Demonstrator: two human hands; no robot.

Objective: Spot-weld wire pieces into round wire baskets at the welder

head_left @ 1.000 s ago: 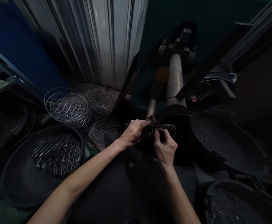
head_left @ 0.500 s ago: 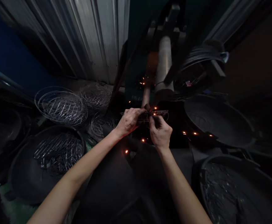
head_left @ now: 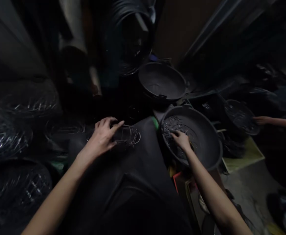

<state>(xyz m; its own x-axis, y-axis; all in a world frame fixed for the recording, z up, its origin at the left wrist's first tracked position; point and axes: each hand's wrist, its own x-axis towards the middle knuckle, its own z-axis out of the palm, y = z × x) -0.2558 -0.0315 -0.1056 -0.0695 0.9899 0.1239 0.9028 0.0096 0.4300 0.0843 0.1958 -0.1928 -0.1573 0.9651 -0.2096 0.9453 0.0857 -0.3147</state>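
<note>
My left hand [head_left: 103, 135] grips a small wire frame [head_left: 129, 135] with bent rods and a rounded end, held just above the dark cloth over my lap [head_left: 133, 169]. Its thumb and fingers close around the frame's left part, which they hide. To the right, my right hand [head_left: 182, 141] reaches into a round dark basin [head_left: 206, 140]. The fingertips are drawn together among small bent wire pieces [head_left: 173, 125]; whether one is pinched between them is too dark to make out.
A second dark basin [head_left: 162, 80] stands behind the first. A machine's metal cylinder [head_left: 73, 26] rises ahead at left. Wire racks [head_left: 5, 137] pile up on the left. Far right, another person's hand [head_left: 261, 120] touches a smaller pan [head_left: 242, 116].
The view has swung right. Both hands have left the sparking machine; the left brought the wire frame back over my lap, and the right moved into the basin. Sparks are gone.
</note>
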